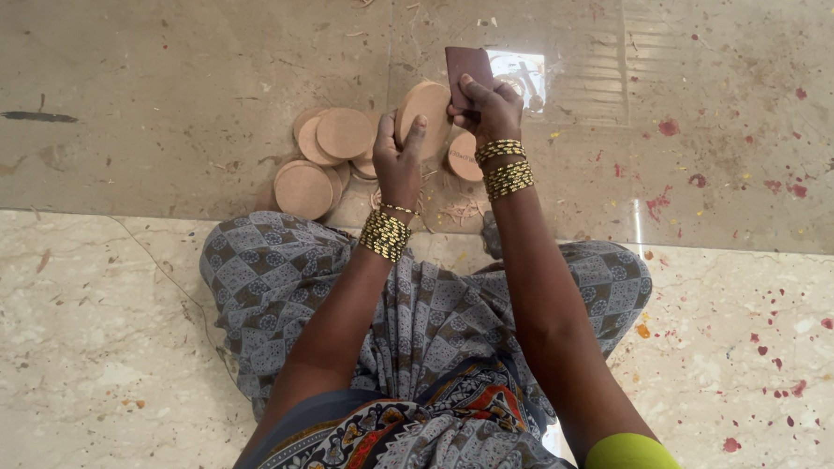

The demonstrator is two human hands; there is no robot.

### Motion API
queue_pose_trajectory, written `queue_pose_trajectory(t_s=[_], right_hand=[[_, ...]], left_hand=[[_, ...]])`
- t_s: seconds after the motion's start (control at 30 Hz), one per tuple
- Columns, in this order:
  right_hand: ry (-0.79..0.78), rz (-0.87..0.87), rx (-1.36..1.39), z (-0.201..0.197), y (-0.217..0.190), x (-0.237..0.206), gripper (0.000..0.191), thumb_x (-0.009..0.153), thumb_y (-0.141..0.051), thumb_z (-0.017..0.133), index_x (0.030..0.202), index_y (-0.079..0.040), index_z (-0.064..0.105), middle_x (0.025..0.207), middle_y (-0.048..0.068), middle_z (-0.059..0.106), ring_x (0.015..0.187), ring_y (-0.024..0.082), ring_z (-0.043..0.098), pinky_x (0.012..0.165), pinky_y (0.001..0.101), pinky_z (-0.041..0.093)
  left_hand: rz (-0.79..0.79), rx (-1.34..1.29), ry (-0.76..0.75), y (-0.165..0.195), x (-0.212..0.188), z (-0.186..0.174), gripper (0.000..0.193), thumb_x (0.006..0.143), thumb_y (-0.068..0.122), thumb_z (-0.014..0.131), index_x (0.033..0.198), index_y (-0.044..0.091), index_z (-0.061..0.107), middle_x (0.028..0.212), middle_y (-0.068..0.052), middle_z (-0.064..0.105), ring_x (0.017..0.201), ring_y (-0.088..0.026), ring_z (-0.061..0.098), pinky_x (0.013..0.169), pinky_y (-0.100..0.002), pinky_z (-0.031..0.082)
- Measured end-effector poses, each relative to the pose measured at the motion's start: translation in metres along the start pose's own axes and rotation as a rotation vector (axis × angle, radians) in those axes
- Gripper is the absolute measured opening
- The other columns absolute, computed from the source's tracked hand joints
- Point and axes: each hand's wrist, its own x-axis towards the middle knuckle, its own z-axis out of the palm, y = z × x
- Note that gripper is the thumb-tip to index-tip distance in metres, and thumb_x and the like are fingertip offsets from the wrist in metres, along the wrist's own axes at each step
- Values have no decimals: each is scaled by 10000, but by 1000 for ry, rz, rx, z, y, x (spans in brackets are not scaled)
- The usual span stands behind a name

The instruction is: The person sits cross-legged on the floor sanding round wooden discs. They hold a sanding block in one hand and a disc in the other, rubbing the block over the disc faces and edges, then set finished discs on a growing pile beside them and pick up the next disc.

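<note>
Sanding step: left hand (398,159) pinches wooden disc (426,110) upright; right hand (486,104) grips brown sandpaper piece (466,66) at disc's 2 o'clock edge. Next likely needs disc rotated.

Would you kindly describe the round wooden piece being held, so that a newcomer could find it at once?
Start at the seated person's patterned grey lap and follow both arms forward over the glossy floor. The wooden disc is upright in the left hand, with the right hand pressing a dark brown rectangular pad to its rim. Unlike the loose discs lying flat on the floor, it stands on edge.
</note>
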Motion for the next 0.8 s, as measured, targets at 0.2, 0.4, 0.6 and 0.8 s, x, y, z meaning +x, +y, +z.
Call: queue_pose_trajectory(t_s=[0.2,0.4,0.6,0.8], right_hand=[[-23,-338,-279,10,15,-45,351,892,-135,786,1138,-14,568,909,138,731,642,159,726,483,246,612],[-35,-348,-296,-9,55,-78,407,904,-138,758,1247,-10,582,935,119,737,654,160,736,475,248,604],[60,-399,-242,-38,54,-57,276,927,-104,774,1057,-18,546,857,125,705,589,174,694,410,261,524],[20,-423,-286,-33,48,-71,274,932,-107,752,1108,-15,563,898,100,716,663,159,717,484,249,569]], left_hand=[[-57,-47,41,4,5,1,307,1024,292,656,1128,6,614,998,-38,673,894,-103,606,790,-275,526],[-144,-157,2,-4,0,-4,311,1062,299,609,1165,6,627,1005,-51,645,896,-110,569,787,-284,504],[-107,-7,-32,-6,-11,-6,323,1034,294,619,1169,3,582,981,-39,659,895,-101,594,789,-273,517],[-100,9,-26,-14,-1,-5,293,1042,282,633,1094,-4,601,922,-50,653,857,-102,571,769,-279,511]])
